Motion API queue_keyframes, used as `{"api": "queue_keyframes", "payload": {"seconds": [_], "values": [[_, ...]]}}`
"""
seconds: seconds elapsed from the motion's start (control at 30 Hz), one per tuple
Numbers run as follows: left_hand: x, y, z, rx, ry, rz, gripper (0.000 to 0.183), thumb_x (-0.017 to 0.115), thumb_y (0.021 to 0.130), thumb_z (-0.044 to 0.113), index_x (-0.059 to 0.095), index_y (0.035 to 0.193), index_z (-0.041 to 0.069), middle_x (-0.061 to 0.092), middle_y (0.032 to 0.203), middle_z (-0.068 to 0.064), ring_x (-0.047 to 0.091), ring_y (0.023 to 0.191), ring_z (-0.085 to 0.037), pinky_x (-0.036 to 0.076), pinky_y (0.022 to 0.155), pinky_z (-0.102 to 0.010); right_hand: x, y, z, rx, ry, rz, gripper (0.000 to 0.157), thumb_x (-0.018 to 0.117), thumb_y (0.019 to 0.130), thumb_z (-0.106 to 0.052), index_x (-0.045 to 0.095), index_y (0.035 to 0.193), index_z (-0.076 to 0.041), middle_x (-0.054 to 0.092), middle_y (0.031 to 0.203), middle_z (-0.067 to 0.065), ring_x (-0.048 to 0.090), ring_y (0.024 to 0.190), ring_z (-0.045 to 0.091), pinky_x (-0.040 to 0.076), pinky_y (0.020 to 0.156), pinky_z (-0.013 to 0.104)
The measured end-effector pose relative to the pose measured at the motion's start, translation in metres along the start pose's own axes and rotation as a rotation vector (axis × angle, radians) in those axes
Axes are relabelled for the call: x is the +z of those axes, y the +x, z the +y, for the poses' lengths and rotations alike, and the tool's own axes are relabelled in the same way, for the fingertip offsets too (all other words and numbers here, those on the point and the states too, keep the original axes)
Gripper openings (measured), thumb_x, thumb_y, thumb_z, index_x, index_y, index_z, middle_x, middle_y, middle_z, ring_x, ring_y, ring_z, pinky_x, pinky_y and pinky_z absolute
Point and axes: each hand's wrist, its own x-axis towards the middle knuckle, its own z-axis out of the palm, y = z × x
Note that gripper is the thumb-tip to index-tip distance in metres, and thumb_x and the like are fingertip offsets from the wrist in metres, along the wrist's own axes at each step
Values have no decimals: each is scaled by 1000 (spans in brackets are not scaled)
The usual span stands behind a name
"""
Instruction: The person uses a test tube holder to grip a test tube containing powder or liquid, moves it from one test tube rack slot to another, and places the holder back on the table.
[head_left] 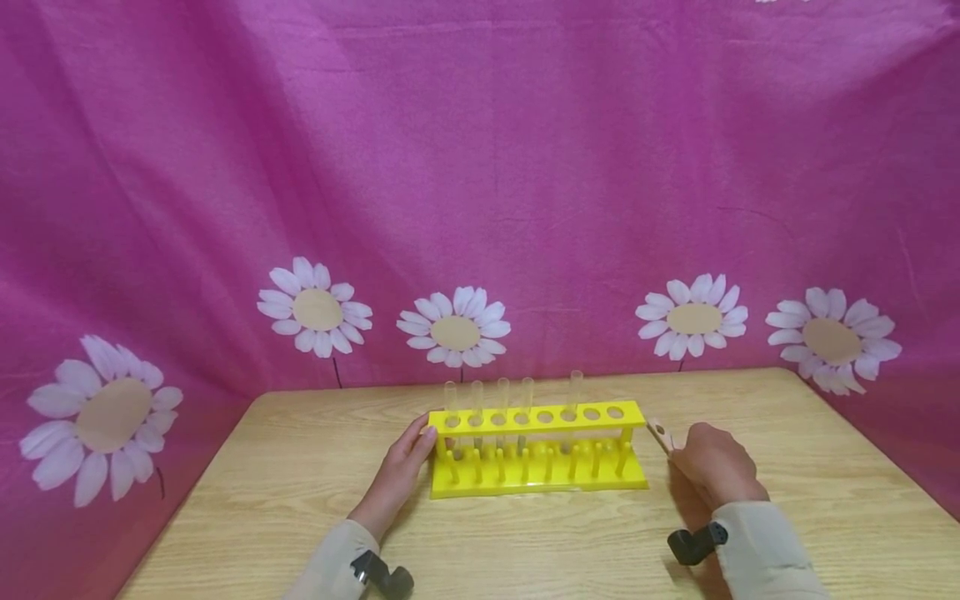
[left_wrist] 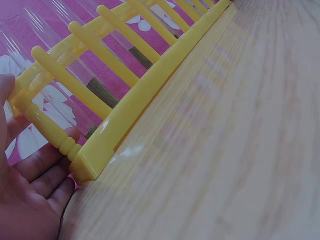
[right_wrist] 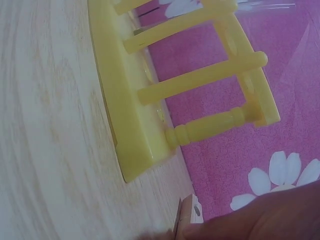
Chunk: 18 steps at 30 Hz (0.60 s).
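Observation:
A yellow test tube rack [head_left: 536, 482] stands upright on the wooden table. Several clear test tubes [head_left: 527, 392] sit in its holes, most toward the left end and one farther right. Dark greenish matter [left_wrist: 102, 92] shows low in some tubes. My left hand [head_left: 401, 467] grips the rack's left end, its thumb at the upper rail and its other fingers around the end post [left_wrist: 52, 127]. To the right of the rack, my right hand [head_left: 716, 462] holds a wooden test tube clamp [head_left: 660, 435], whose tip lies close to the rack's right end. My right fingers are mostly hidden.
The light wooden table [head_left: 525, 550] spreads out in front of the rack and to both sides. Behind it hangs a magenta cloth [head_left: 480, 183] printed with white daisies. A row of yellow pegs [right_wrist: 202, 77] stands along the rack's front.

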Motion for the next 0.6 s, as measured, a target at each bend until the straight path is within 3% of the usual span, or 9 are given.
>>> {"api": "queue_keyframes", "payload": {"seconds": [0.37, 0.6], "values": [[0, 0, 0, -6, -6, 0, 43, 40, 94, 41, 41, 134, 25, 42, 137, -6, 33, 128, -24, 25, 106, -46, 0, 1, -1, 19, -12, -6, 21, 54, 84, -19, 56, 83, 2, 50, 70, 11, 46, 61, 25, 37, 49, 33], [-1, 11, -18, 7, -34, -6, 45, 42, 93, 45, 41, 134, 26, 39, 139, -5, 32, 129, -25, 29, 104, -46, -2, 0, -1, 26, -19, -9, 25, 53, 86, -23, 55, 84, 1, 49, 68, 10, 46, 61, 24, 37, 49, 33]]}}
